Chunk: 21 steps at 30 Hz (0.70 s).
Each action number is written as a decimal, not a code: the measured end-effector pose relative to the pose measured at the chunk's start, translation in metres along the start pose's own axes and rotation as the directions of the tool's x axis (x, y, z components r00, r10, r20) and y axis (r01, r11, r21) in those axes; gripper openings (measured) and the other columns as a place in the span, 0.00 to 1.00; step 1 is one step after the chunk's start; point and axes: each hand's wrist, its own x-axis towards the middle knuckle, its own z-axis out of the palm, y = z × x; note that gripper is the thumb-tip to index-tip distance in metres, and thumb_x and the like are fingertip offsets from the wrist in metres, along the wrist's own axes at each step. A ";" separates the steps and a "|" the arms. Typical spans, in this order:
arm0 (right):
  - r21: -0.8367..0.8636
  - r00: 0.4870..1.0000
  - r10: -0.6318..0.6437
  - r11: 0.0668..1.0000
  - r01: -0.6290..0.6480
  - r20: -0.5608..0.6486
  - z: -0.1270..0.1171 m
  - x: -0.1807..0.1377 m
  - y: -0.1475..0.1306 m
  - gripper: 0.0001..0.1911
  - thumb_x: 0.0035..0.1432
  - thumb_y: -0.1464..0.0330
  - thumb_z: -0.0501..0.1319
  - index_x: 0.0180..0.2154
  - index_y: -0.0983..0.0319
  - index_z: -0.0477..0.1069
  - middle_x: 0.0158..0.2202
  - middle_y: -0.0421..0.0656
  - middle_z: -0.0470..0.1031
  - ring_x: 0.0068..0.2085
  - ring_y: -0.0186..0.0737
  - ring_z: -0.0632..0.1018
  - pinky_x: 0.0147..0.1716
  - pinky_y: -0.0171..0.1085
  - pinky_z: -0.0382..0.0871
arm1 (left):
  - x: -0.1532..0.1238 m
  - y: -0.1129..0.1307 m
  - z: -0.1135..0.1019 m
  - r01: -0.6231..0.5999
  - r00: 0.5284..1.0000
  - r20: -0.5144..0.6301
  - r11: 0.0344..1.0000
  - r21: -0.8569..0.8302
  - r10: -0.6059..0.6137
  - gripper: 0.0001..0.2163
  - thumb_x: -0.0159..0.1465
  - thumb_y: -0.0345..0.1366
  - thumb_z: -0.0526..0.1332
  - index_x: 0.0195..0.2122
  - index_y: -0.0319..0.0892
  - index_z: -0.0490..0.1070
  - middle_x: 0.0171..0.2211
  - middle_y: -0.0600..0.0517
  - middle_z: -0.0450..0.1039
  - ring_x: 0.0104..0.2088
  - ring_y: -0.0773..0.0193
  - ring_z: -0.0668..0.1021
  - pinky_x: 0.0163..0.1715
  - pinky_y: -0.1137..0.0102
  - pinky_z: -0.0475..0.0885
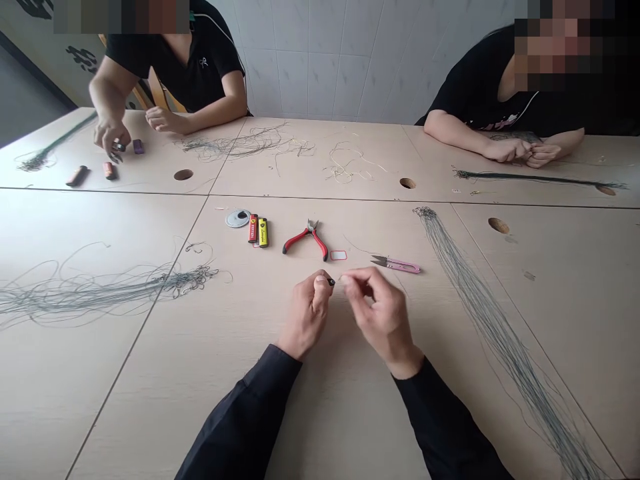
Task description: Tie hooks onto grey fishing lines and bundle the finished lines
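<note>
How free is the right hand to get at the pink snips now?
Probably yes: the pink snips lie uncovered just beyond the right hand, with no tool between, though its pinched fingers would likely need opening first.

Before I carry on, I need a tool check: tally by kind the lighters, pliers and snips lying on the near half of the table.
Lighters: 2
Pliers: 1
Snips: 1
Total: 4

On the tabletop [165, 413], lighters [263, 233], pliers [312, 229] and snips [400, 265] lie left to right between one thread bundle [125, 291] and another bundle [463, 287]; a tangle [250, 142] lies behind, nearer the far edge.
</note>
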 end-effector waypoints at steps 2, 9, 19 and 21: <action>0.168 0.955 0.138 0.981 -0.096 -0.263 -0.012 0.007 0.007 0.10 0.65 0.60 0.59 0.35 0.60 0.70 0.28 0.39 0.71 0.25 0.32 0.72 0.23 0.32 0.68 | 0.002 0.002 -0.002 0.066 0.997 -0.018 0.988 -0.139 -0.069 0.20 0.71 0.48 0.43 0.25 0.43 0.55 0.23 0.55 0.54 0.25 0.67 0.59 0.27 0.69 0.55; 0.333 0.948 0.317 0.895 -0.296 -0.007 0.000 -0.005 0.003 0.11 0.62 0.59 0.63 0.37 0.62 0.71 0.28 0.38 0.70 0.22 0.30 0.69 0.18 0.30 0.66 | 0.003 0.006 -0.008 0.149 0.988 0.015 0.938 -0.314 -0.152 0.24 0.68 0.57 0.42 0.25 0.43 0.58 0.24 0.54 0.55 0.24 0.66 0.58 0.24 0.69 0.54; 0.283 0.934 0.348 0.891 -0.355 0.076 0.016 -0.011 -0.005 0.13 0.61 0.58 0.64 0.35 0.63 0.72 0.25 0.37 0.70 0.20 0.29 0.67 0.17 0.30 0.64 | -0.003 0.005 -0.002 0.100 0.995 0.043 0.955 -0.281 -0.091 0.07 0.62 0.39 0.61 0.35 0.40 0.70 0.20 0.59 0.60 0.21 0.71 0.59 0.23 0.73 0.55; 0.257 0.934 0.347 0.898 -0.357 0.087 0.015 -0.011 -0.005 0.13 0.61 0.58 0.64 0.34 0.63 0.72 0.25 0.37 0.70 0.20 0.29 0.67 0.16 0.30 0.63 | -0.003 0.006 0.000 0.090 0.996 0.044 0.953 -0.289 -0.081 0.08 0.62 0.39 0.61 0.33 0.40 0.70 0.23 0.57 0.66 0.22 0.71 0.62 0.24 0.73 0.58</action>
